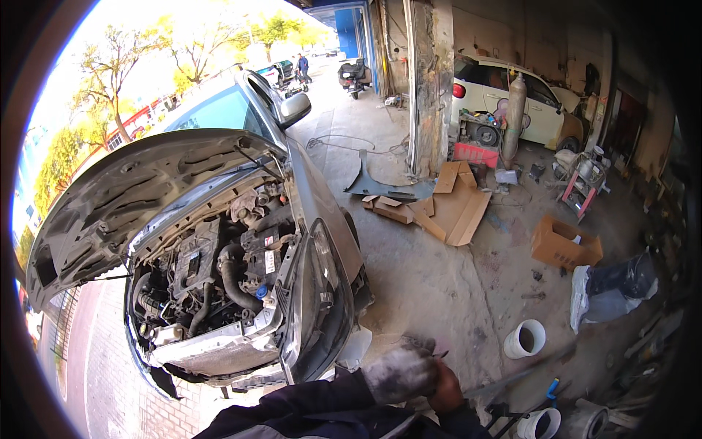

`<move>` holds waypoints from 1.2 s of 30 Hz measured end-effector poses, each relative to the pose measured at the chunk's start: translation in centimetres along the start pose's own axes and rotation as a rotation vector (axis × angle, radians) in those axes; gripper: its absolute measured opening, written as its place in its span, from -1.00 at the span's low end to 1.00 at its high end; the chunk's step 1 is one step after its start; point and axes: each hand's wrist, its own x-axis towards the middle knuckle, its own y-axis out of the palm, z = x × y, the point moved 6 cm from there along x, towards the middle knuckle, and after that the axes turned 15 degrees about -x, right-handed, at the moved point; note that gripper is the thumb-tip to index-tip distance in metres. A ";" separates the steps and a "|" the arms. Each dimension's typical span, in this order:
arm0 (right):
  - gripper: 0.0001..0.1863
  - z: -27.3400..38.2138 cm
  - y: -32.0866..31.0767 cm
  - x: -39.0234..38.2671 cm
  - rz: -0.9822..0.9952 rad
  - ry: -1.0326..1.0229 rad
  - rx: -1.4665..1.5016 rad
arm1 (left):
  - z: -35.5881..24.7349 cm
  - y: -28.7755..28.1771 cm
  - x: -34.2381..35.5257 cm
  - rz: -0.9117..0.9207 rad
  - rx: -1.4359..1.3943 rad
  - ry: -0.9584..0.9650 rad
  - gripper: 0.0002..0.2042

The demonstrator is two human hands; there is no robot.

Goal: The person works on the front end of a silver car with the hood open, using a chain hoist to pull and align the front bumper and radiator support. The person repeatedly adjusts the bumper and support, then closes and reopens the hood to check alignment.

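In front of my body, at the bottom of the head view, my two hands meet. A grey, dirt-stained work glove (pixel 395 372) covers my left hand (pixel 411 361); motion smears it, so its finger shape is unclear. My right hand (pixel 444 389) is bare and closed, pressed against the side of the gloved one. Whatever its fingers hold is hidden. Left of my hands stands a car (pixel 322 175) with its hood (pixel 139 179) raised. The engine (pixel 201 256) is exposed, and the headlight (pixel 319 304) sits at the corner nearest my hands. The front bumper appears to be off.
Flattened cardboard (pixel 461 212) and a curved grey panel (pixel 365 181) lie on the floor ahead. To the right are a cardboard box (pixel 567 244), a plastic bag (pixel 607 293) and white buckets (pixel 525 339). A gas cylinder (pixel 514 121) and a white car (pixel 541 110) stand farther back.
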 end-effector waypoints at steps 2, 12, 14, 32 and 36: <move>-0.51 -1.5 1.1 0.4 -0.046 0.406 0.839 | 1.4 3.2 -1.1 0.099 0.163 0.053 -0.61; -0.78 -3.6 2.3 1.7 -0.165 0.635 0.626 | 5.5 7.5 -4.0 0.133 -0.154 -0.055 -0.42; -0.81 -3.9 2.6 1.8 -0.165 0.608 0.625 | 5.0 6.9 -3.6 0.157 -0.121 -0.060 -0.37; -0.76 -6.5 3.3 1.7 -0.145 0.569 0.410 | 4.1 6.2 -3.0 -0.012 -0.206 -0.115 -0.51; -0.73 -10.9 2.1 0.1 -0.181 0.569 0.174 | 3.9 5.2 -2.2 -0.190 -0.814 -0.322 -0.48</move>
